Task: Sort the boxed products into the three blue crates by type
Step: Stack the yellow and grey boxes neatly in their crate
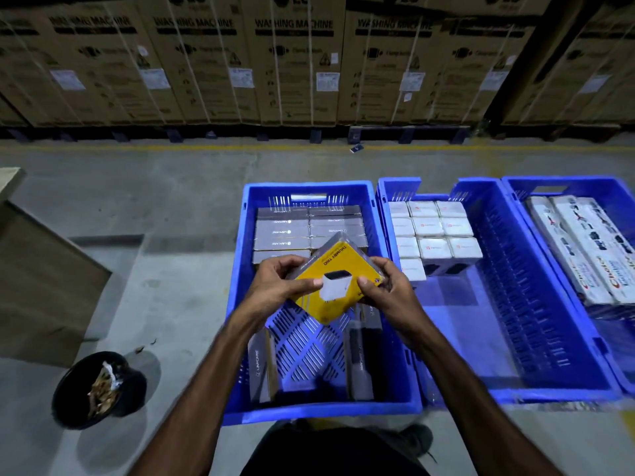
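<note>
Both hands hold a yellow charger box (330, 269) tilted above the left blue crate (237, 269). My left hand (278, 281) grips its left side and my right hand (385, 286) grips its right side. Grey boxes (309, 228) are stacked in rows at the far end of that crate, and a few more stand at its near end (263, 365). The middle blue crate (515, 304) holds several white boxes (433, 231) at its far left. Long white toothpaste boxes (584, 245) lie in the right blue crate (615, 197).
Large cardboard washing-machine cartons (295, 63) line the back wall behind a yellow floor line. A brown carton (37, 280) stands at the left. A black round bin (99, 389) with scraps sits on the concrete floor near my left arm.
</note>
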### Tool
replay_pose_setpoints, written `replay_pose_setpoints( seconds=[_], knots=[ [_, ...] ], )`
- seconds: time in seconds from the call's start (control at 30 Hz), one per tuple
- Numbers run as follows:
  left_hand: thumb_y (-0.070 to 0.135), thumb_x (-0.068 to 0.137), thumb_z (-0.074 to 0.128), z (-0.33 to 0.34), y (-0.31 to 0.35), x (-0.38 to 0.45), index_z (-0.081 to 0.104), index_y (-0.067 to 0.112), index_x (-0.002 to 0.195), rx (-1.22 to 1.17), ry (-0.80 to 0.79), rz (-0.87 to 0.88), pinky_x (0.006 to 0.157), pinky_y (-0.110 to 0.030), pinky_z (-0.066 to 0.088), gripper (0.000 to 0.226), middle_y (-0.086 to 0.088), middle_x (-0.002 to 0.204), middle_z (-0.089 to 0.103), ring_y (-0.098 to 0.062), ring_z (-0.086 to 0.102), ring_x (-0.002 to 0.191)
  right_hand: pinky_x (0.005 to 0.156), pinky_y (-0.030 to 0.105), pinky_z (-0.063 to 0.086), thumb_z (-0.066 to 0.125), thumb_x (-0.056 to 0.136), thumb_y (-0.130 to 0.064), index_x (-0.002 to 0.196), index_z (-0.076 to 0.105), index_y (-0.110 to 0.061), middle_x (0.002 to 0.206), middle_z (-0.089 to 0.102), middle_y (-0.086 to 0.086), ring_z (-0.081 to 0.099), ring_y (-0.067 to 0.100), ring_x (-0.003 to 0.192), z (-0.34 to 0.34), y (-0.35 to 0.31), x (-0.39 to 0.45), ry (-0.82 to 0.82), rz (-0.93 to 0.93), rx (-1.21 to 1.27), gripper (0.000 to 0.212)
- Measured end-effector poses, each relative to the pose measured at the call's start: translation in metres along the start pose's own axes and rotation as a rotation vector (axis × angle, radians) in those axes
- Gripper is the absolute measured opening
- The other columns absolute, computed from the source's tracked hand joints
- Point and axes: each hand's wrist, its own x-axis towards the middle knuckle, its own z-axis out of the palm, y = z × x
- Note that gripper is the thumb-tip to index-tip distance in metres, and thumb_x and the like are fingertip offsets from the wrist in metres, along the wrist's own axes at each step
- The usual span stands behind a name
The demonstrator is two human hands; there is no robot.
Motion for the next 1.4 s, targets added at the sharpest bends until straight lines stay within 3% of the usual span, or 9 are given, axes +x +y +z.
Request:
replay_pose_setpoints(
  seconds=[0.17, 0.37, 0.6, 0.9, 1.0, 1.1, 1.2, 1.3, 1.4],
  knots=[
    [0.025, 0.063, 0.101, 0.009, 0.023, 0.012, 0.079, 0.015, 0.11, 0.325, 0.057, 0.194, 0.081, -0.025, 0.059, 0.052, 0.005, 0.105, 0.076, -0.003, 0.072, 0.095, 0.097, 0.027, 0.047, 0.07, 0.096, -0.016, 0.138, 0.055, -0.023, 0.132, 0.058, -0.004, 0.059, 0.015, 0.119, -0.015, 0.001, -0.001, 0.179, -0.263, -0.686, 0.045],
    [0.028, 0.068, 0.097, 0.026, 0.027, 0.047, 0.076, 0.013, 0.119, 0.625, 0.067, 0.348, 0.092, -0.03, 0.054, 0.058, 0.002, 0.11, 0.072, -0.015, 0.067, 0.104, 0.103, 0.036, 0.042, 0.057, 0.097, -0.024, 0.143, 0.052, -0.014, 0.14, 0.052, 0.004, 0.052, 0.027, 0.128, -0.024, 0.014, -0.007, 0.301, -0.261, -0.908, 0.047],
    [0.017, 0.072, 0.093, 0.038, 0.009, 0.09, 0.074, 0.01, 0.123, 0.762, 0.043, 0.354, 0.097, -0.035, 0.053, 0.055, -0.003, 0.115, 0.073, -0.021, 0.066, 0.107, 0.101, 0.04, 0.052, 0.058, 0.095, -0.005, 0.147, 0.047, -0.007, 0.151, 0.043, 0.007, 0.056, 0.03, 0.125, -0.017, 0.028, -0.011, 0.338, -0.248, -0.995, 0.054],
    [0.037, 0.081, 0.086, 0.056, -0.02, 0.105, 0.069, 0.012, 0.118, 1.067, 0.105, 0.532, 0.091, -0.039, 0.05, 0.048, -0.005, 0.111, 0.069, -0.024, 0.06, 0.106, 0.097, 0.045, 0.054, 0.055, 0.1, -0.011, 0.147, 0.047, -0.008, 0.156, 0.039, 0.005, 0.057, 0.031, 0.126, -0.022, 0.036, -0.007, 0.326, -0.257, -1.002, 0.048],
    [0.044, 0.087, 0.078, 0.054, -0.036, 0.109, 0.063, 0.012, 0.124, 1.221, 0.15, 0.62, 0.109, -0.046, 0.045, 0.051, -0.008, 0.12, 0.068, -0.03, 0.06, 0.117, 0.1, 0.044, 0.053, 0.055, 0.101, -0.012, 0.147, 0.048, -0.008, 0.157, 0.04, 0.005, 0.056, 0.029, 0.13, -0.022, 0.037, -0.008, 0.321, -0.278, -1.001, 0.047],
    [0.047, 0.101, 0.054, 0.059, -0.052, 0.105, 0.048, 0.007, 0.148, 1.37, 0.174, 0.61, 0.121, -0.053, 0.036, 0.062, -0.015, 0.149, 0.054, -0.035, 0.047, 0.141, 0.102, 0.043, 0.053, 0.055, 0.101, -0.013, 0.148, 0.048, -0.008, 0.158, 0.039, 0.005, 0.056, 0.028, 0.13, -0.022, 0.038, -0.008, 0.328, -0.268, -1.007, 0.047],
    [0.02, 0.103, 0.056, 0.064, -0.072, 0.1, 0.024, 0.005, 0.162, 1.479, 0.183, 0.502, 0.128, -0.055, 0.021, 0.069, -0.02, 0.167, 0.03, -0.038, 0.027, 0.156, 0.099, 0.045, 0.055, 0.056, 0.101, -0.013, 0.148, 0.048, -0.008, 0.159, 0.038, 0.004, 0.058, 0.029, 0.128, -0.022, 0.037, -0.009, 0.33, -0.258, -1.012, 0.048],
    [0.009, 0.103, 0.052, 0.065, -0.086, 0.099, -0.001, 0.005, 0.165, 1.577, 0.136, 0.4, 0.129, -0.06, 0.006, 0.082, -0.02, 0.174, 0.004, -0.038, 0.005, 0.161, 0.094, 0.047, 0.056, 0.055, 0.102, -0.013, 0.148, 0.047, -0.011, 0.159, 0.035, -0.001, 0.06, 0.028, 0.123, -0.022, 0.038, -0.009, 0.32, -0.257, -1.013, 0.046],
    [0.013, 0.107, 0.043, 0.074, -0.093, 0.104, -0.008, 0.003, 0.164, 1.611, 0.13, 0.338, 0.127, -0.066, 0.007, 0.078, -0.023, 0.173, -0.003, -0.039, 0.0, 0.161, 0.09, 0.047, 0.057, 0.055, 0.102, -0.013, 0.147, 0.048, -0.012, 0.16, 0.035, -0.002, 0.061, 0.028, 0.122, -0.022, 0.038, -0.009, 0.338, -0.239, -1.021, 0.046]
  ],
)
